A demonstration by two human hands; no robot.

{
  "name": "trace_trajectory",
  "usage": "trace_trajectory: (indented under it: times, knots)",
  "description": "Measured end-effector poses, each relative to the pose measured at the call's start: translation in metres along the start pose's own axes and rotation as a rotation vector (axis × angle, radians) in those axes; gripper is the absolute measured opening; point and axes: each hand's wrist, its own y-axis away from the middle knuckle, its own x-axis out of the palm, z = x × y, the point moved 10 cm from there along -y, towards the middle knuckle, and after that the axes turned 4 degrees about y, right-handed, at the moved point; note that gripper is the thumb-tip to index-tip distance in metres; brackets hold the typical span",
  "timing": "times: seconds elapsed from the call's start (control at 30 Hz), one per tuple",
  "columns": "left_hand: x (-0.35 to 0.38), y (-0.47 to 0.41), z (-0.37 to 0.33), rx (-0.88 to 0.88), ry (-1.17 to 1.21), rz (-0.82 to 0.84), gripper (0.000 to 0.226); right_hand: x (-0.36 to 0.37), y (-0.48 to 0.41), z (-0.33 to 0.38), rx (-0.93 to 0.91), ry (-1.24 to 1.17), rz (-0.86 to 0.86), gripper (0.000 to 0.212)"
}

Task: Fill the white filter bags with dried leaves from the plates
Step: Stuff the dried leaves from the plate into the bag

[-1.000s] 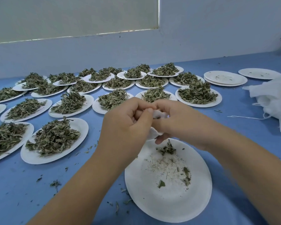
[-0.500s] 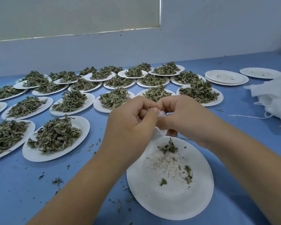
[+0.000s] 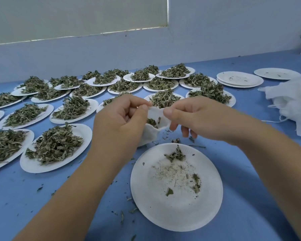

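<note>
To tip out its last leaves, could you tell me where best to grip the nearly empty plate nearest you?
I would pinch the bare near-right rim of the plate, coming from the right: its upturned edge offers a lip, and the leaf scraps mostly sit toward the far side.

The left hand [image 3: 118, 120] is hiding the left side of the filter bag [image 3: 150, 134]. The right edge is cutting off the pile of white bags [image 3: 292, 100], and the left edge is cutting off the near-left plate [image 3: 30, 138].

Blue table [image 3: 16, 197], leaf-heaped plates [image 3: 56, 148], near-empty plate [image 3: 176, 206], white filter bags [image 3: 292, 103]
</note>
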Motion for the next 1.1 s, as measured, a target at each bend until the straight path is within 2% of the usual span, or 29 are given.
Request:
trace_trajectory:
  times: [0.07,0.17,0.27,0.5,0.7,0.83,0.97,1.1]
  knots:
    - [-0.004,-0.002,0.003,-0.012,-0.002,-0.026,0.021,0.001,0.003,-0.004,0.000,0.088,0.075,0.033]
    - [-0.006,-0.002,0.005,-0.026,-0.005,-0.038,0.022,0.015,0.007,-0.012,-0.017,0.306,0.212,0.017]
    - [-0.005,-0.002,0.005,-0.021,-0.020,-0.033,0.021,0.030,0.010,-0.015,-0.037,0.487,0.304,0.026]
    - [-0.005,-0.002,0.005,-0.016,-0.038,-0.039,0.021,0.046,0.017,-0.003,-0.092,0.511,0.353,0.039]
    - [-0.005,-0.003,0.005,-0.021,-0.037,-0.043,0.020,0.049,0.019,0.002,-0.119,0.505,0.344,0.028]
    - [-0.005,-0.003,0.006,-0.020,-0.039,-0.038,0.020,0.038,0.016,-0.002,-0.078,0.514,0.289,0.026]
    - [-0.003,-0.003,0.008,-0.025,-0.026,-0.027,0.018,0.041,0.018,-0.005,-0.024,0.538,0.295,0.014]
    - [-0.002,-0.003,0.007,-0.017,-0.013,-0.016,0.018,0.051,0.019,-0.001,-0.002,0.562,0.265,0.019]
